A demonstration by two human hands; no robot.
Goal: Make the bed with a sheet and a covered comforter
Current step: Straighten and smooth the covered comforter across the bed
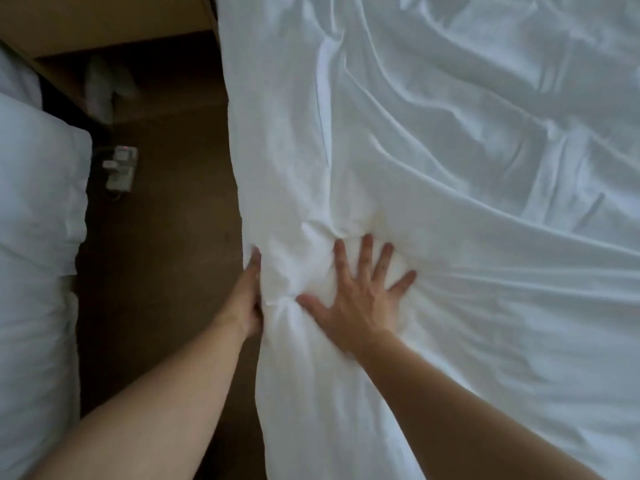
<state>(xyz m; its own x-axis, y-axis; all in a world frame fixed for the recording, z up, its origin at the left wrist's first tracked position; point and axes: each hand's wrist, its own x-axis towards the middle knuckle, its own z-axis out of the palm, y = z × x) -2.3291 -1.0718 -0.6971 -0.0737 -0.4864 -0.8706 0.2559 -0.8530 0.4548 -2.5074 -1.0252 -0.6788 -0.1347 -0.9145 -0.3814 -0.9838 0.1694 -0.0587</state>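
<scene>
A white, wrinkled comforter (467, 168) covers the bed and fills the right two thirds of the head view, its left edge hanging down over the bed's side. My right hand (360, 299) lies flat on top near that edge, fingers spread, pressing the cloth so folds bunch around it. My left hand (247, 299) is at the hanging side of the comforter; its fingers are tucked into the fold and hidden, and cloth gathers toward them. The sheet beneath is not visible.
A brown floor strip (162, 258) runs between this bed and a second white bed or pillow (38, 209) at the left. A white power strip (121, 168) lies on the floor. A wooden nightstand (104, 26) with pale slippers (104, 88) under it stands at the top left.
</scene>
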